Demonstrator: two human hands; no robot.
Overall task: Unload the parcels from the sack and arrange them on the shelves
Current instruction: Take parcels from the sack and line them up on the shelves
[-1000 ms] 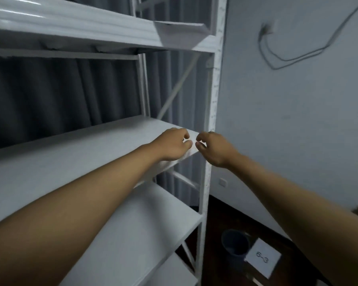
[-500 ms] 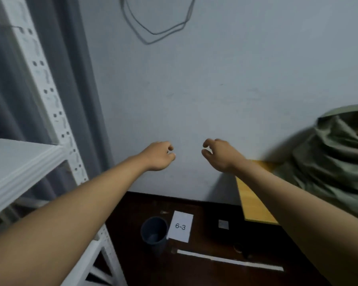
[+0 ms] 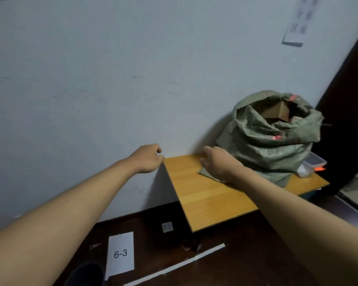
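A green woven sack point(image 3: 271, 139) stands open on a wooden table point(image 3: 205, 195) against the wall, with brown cardboard parcels point(image 3: 277, 113) showing in its mouth. My left hand point(image 3: 149, 158) hovers in the air just left of the table's far corner, fingers loosely curled, holding nothing. My right hand point(image 3: 217, 162) hangs over the table a little left of the sack, fingers loosely curled and empty. A flat grey piece point(image 3: 205, 172) lies on the table under it. The shelves are out of view.
A clear plastic box point(image 3: 314, 159) sits behind the sack on the table. On the dark floor lie a paper marked 6-3 point(image 3: 121, 253), a white tape strip point(image 3: 180, 264) and a dark bucket point(image 3: 85, 275). A dark door frame point(image 3: 347, 120) stands at the right.
My view has swung right, from the white shelves to the table and sack. Both hands left the shelf edge and travelled along, empty, toward the table.
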